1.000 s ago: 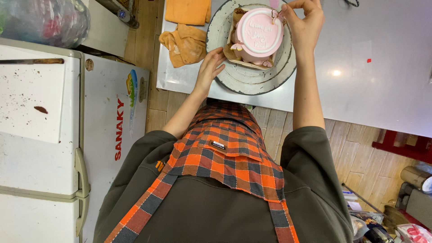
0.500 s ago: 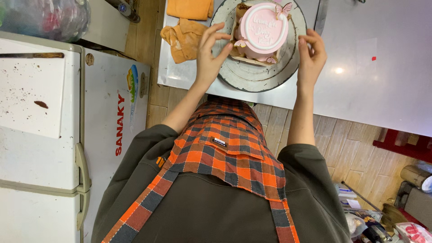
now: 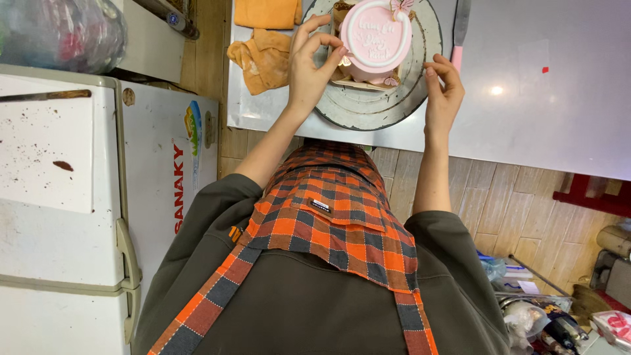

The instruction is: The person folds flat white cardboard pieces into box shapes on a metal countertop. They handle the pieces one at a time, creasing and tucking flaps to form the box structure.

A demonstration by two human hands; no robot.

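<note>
A small round pink cake (image 3: 376, 36) with white piping stands on a board on a grey turntable (image 3: 368, 105) at the near edge of a steel table (image 3: 559, 112). My left hand (image 3: 310, 66) is at the cake's left side, fingertips touching its top rim. At the turntable's right edge hovers my right hand (image 3: 444, 92), fingers curled together, close to the cake's right side. Neither hand grips anything that I can make out.
A pink-handled palette knife (image 3: 459, 33) lies on the table right of the turntable. Orange cloths (image 3: 263, 56) sit to the left. A white chest freezer (image 3: 79, 197) stands at far left. Cluttered items (image 3: 545, 315) lie on the floor at lower right.
My left hand rose from the turntable's front edge to the cake's left rim. My right hand dropped from the far side of the cake to the turntable's right edge.
</note>
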